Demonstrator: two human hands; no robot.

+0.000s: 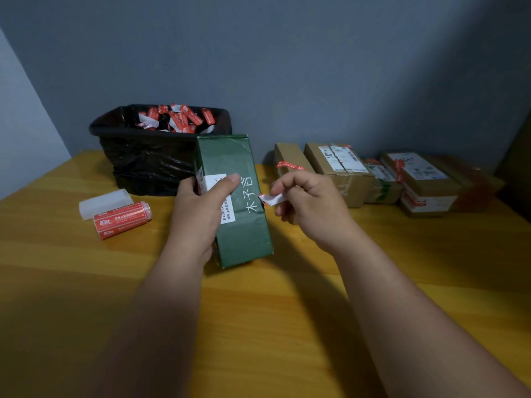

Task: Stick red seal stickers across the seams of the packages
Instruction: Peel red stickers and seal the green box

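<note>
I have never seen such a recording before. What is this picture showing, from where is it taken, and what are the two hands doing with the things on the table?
There is no machine here. A person wears a camera on the head, so this single picture looks forward and down at the person's own arms.

The left hand holds a green package tilted up on the wooden table. The right hand pinches a small sticker strip, white and red, at the package's right edge.

To the left lies a roll of red stickers, and behind it stands a bin with a black bag holding red and white scraps. To the right stand brown cardboard boxes, some with red stickers on them.
</note>
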